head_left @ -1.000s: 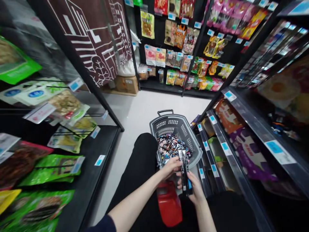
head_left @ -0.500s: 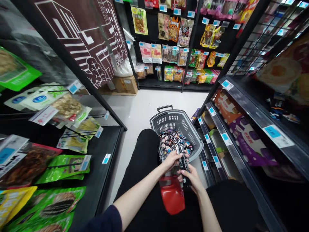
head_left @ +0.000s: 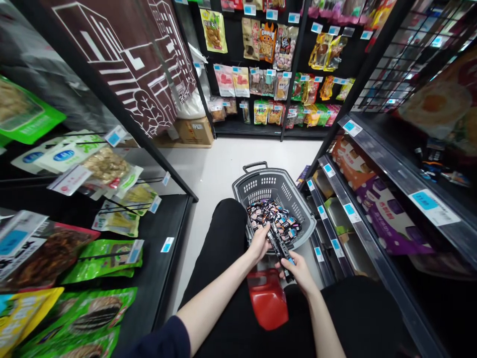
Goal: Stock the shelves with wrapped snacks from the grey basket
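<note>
Black packet stack (head_left: 280,247) | ends gripped by fingers (head_left: 265,233) of left hand (head_left: 260,242), right hand (head_left: 298,271)

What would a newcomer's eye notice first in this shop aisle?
The grey basket on the floor in the middle, full of small dark packets. Just before it, the left hand and right hand grip a stack of packets above a red object. At the left hang green snack bags.

Matt grey plastic basket (head_left: 298,209) with perforated walls; glossy foil-like wrapped packets (head_left: 272,216) inside; glossy red plastic stool (head_left: 268,301) at 6 o'clock.
</note>
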The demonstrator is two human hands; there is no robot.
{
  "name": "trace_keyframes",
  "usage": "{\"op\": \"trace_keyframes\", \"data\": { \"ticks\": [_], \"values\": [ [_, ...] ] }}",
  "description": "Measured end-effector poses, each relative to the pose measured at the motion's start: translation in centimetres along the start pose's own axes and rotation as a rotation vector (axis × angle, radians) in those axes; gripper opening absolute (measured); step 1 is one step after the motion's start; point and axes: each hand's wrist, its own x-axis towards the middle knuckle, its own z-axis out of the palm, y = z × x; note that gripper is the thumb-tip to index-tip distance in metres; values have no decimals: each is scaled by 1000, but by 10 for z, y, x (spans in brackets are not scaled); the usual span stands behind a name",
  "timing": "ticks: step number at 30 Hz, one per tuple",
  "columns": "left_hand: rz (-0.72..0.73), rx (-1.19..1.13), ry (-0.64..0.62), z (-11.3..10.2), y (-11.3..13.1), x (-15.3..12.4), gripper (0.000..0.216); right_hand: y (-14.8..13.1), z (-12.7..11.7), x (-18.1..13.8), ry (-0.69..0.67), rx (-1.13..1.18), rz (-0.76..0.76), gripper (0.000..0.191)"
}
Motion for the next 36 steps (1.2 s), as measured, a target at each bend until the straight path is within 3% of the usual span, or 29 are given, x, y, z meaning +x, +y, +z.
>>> {"op": "trace_keyframes", "data": {
  "ticks": [4,7,15,27,31,36],
  "values": [
    [-46,-54,-172,2,4,-5,45,-5,-7,-5,63,-16,-18,46],
    [-48,-29,-200,4,4,-7,45,-8,-8,-6,137,-52,-40,45],
    [49,76,-51,3,-1,-3,45,-6,-7,-3,232,-494,-301,34],
    [127,110,86,-2,-3,1,47,-5,-1,0,228,-1022,-288,39],
    [147,86,135,-4,-1,4,43,-2,-3,1,233,-1102,-392,38],
    [157,95,157,-5,-1,5,41,0,-3,3,273,-1417,-443,37]
  ]
}}
